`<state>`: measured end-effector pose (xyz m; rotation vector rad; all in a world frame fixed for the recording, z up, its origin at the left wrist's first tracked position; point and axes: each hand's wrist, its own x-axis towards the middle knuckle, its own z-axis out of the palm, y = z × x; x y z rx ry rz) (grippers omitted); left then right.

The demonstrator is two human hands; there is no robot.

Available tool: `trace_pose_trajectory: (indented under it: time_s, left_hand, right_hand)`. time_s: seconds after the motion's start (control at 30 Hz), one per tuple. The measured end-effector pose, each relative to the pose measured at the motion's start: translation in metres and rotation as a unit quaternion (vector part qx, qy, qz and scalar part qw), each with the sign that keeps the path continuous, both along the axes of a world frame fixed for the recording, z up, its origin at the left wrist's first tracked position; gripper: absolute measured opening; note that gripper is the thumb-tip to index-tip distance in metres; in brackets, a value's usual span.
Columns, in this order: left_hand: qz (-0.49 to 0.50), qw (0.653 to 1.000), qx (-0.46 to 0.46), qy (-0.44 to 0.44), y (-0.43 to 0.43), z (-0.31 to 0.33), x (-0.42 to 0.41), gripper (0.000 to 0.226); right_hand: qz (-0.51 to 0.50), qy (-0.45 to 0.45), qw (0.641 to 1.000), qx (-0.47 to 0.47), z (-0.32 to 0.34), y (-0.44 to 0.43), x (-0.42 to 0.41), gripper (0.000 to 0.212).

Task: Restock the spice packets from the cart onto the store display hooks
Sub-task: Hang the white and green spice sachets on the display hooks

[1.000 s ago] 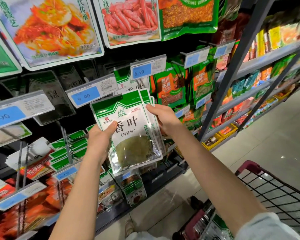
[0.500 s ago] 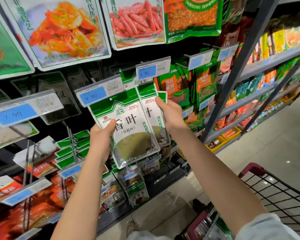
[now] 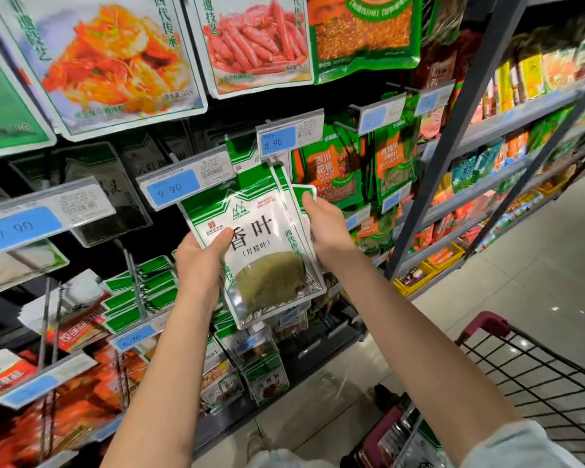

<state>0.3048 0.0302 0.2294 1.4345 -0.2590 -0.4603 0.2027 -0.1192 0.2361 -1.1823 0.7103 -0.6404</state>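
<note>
A green-and-white bay leaf packet [image 3: 267, 258] with a clear window stands upright in front of the hook rack. My left hand [image 3: 201, 261] grips its left edge, thumb across the front. Behind it sit more packets of the same kind [image 3: 296, 194], and my right hand [image 3: 325, 228] pinches their right edge near the top. The tops of these packets reach up under the hook with the 5.90 price tag [image 3: 289, 135]. The 9.90 price tag [image 3: 183, 184] hangs just left of them. More packets [image 3: 416, 444] lie in the cart at the bottom right.
Large seasoning bags [image 3: 122, 59] hang above. Green packets [image 3: 139, 292] fill hooks at lower left, orange-green ones [image 3: 335, 173] at right. A grey shelf upright [image 3: 453, 136] slants right of my hands. The wire cart with a maroon handle [image 3: 483, 324] stands on the tiled floor.
Both hands have lifted the packets a little higher toward the 5.90 hook. The rear packets have slid back behind the front one, so less of them shows.
</note>
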Motion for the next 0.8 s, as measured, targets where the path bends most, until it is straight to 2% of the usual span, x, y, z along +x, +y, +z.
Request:
trace_pose_trajectory:
  time_s: [0.07, 0.13, 0.2, 0.27, 0.37, 0.5, 0.6, 0.63, 0.8]
  left_hand:
    - [0.011, 1.000, -0.018, 0.005, 0.002, 0.002, 0.003, 0.014]
    - [0.017, 1.000, -0.023, 0.010, 0.005, 0.005, 0.007, 0.011]
    - [0.008, 1.000, -0.003, 0.000, 0.009, 0.006, 0.011, 0.010]
    - [-0.007, 1.000, 0.015, -0.004, 0.013, 0.007, 0.014, 0.013]
    - [-0.024, 0.999, 0.028, 0.007, 0.019, 0.008, 0.017, 0.026]
    - [-0.043, 0.998, 0.047, 0.009, 0.022, 0.006, 0.017, 0.026]
    - [-0.047, 0.998, 0.035, 0.010, 0.023, 0.003, 0.020, 0.025]
    - [-0.047, 0.998, 0.034, 0.011, 0.024, 0.002, 0.022, 0.024]
    - [-0.054, 0.998, 0.041, 0.009, 0.025, 0.000, 0.023, 0.014]
  right_hand:
    - [-0.001, -0.009, 1.000, -0.012, 0.006, -0.007, -0.003, 0.044]
    - [-0.029, -0.009, 0.999, -0.023, 0.008, -0.017, -0.005, 0.050]
    - [-0.047, -0.003, 0.998, -0.038, 0.011, -0.025, -0.006, 0.054]
    - [-0.056, -0.006, 0.997, -0.058, 0.012, -0.032, -0.004, 0.048]
    - [-0.061, -0.017, 0.996, -0.066, 0.015, -0.037, 0.000, 0.073]
    - [-0.084, -0.026, 0.991, -0.097, 0.026, -0.036, 0.005, 0.069]
    - [-0.070, -0.038, 0.991, -0.108, 0.015, -0.042, 0.011, 0.097]
    - [-0.063, -0.041, 0.991, -0.111, 0.010, -0.046, 0.011, 0.100]
    - [-0.096, -0.027, 0.988, -0.114, 0.017, -0.052, 0.016, 0.080]
